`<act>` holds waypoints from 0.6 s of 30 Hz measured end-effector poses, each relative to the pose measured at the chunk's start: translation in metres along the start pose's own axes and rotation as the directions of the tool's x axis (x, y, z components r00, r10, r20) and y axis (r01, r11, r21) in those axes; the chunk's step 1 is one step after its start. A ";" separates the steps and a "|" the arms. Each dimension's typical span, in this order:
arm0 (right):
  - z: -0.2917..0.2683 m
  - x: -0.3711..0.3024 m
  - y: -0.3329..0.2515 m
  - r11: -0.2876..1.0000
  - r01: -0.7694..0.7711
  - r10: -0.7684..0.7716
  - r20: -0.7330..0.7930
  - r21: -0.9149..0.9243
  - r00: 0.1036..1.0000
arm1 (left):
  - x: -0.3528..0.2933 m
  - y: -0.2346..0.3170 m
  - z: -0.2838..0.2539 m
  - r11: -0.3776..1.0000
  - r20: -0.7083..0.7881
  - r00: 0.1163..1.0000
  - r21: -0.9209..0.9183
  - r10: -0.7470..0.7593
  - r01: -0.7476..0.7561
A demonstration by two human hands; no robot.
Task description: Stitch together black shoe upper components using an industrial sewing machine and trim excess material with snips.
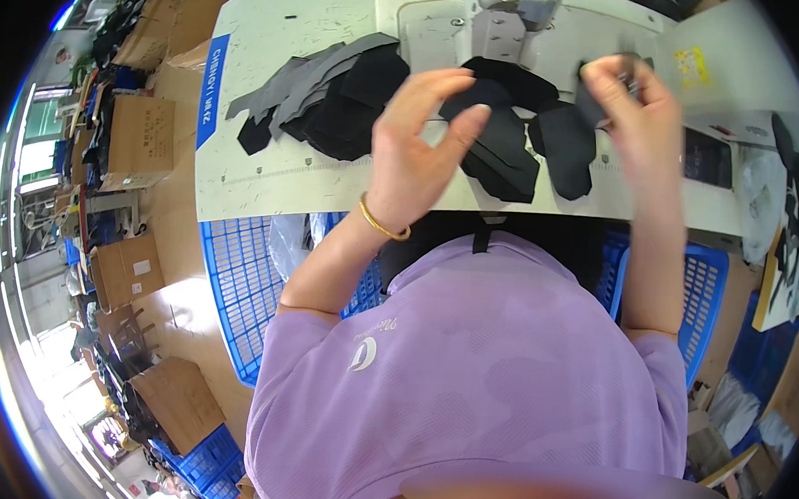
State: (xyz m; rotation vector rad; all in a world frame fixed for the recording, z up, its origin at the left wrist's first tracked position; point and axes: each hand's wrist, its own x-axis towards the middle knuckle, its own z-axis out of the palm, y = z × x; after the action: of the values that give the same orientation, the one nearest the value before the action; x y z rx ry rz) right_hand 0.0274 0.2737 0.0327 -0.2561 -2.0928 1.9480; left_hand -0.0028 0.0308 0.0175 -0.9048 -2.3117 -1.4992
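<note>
My left hand [416, 146], a gold bangle on its wrist, hovers over the worktable with thumb and fingers apart and nothing between them. Beneath and beside it are stacked black cut pieces [506, 156] that look like fabric. Another black piece [569, 154] with rounded ends lies just right of that stack. My right hand [646, 118] is raised above the table's right part, thumb and fingers pinched on a small dark piece [590, 99]. Something dark and shiny shows among its fingers, too blurred to name. At the far middle stands the metal head of a sewing machine [506, 29].
Left on the white table [285, 185] lies a fanned pile of grey and black cut pieces [335, 93]. Blue plastic baskets [235, 277] stand under the front edge on both sides. Cardboard boxes [141, 141] line the floor at left. A clear plastic bag [762, 201] hangs at right.
</note>
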 end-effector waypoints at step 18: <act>-0.016 -0.015 0.039 0.994 -0.108 0.106 0.102 0.014 0.989 | -0.016 -0.040 0.046 0.827 -0.001 0.996 0.558 -0.085 0.071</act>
State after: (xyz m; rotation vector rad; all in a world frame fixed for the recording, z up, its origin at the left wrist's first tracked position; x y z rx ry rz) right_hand 0.0446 0.2876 -0.0060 -0.2771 -2.1634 2.0822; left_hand -0.0094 0.0545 -0.0408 -0.6647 -2.6068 -0.7394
